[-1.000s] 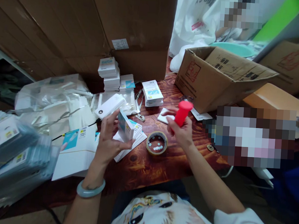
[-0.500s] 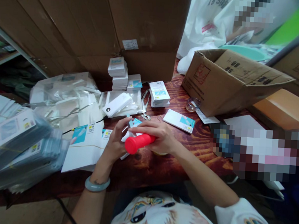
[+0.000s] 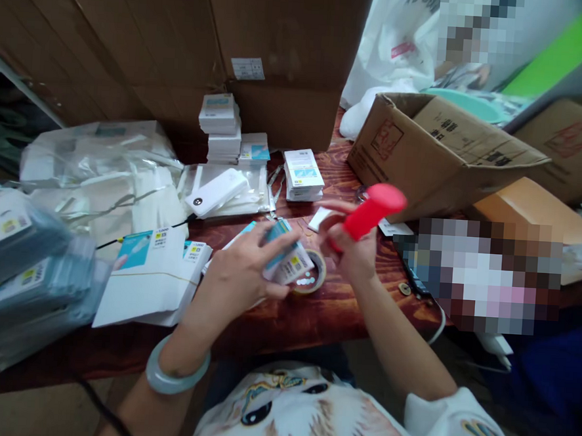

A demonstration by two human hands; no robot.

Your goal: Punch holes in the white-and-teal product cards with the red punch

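My left hand (image 3: 233,270) is closed around a small blue-and-white printed card (image 3: 291,261), held tilted above the table; whether it is one card or several I cannot tell. To the right, my right hand (image 3: 357,258) grips a red-handled tool (image 3: 370,213), slightly blurred, its end pointing up and right. The tool's working part is hidden behind my fingers. Between my hands, a tape roll (image 3: 323,272) lies flat with small white round bits inside its ring. A white card (image 3: 319,218) lies partly behind my right fingers.
Folded printed cards (image 3: 143,288) lie left of my left hand, beside bagged packs (image 3: 44,295). Stacks of small packs (image 3: 224,141) (image 3: 303,175) stand behind. An open cardboard box (image 3: 423,157) sits at the right. A large carton (image 3: 282,40) walls off the back.
My right hand has moved right and up with the red-handled tool, away from my left hand. My left hand has turned over the card. The tape roll has come into view.
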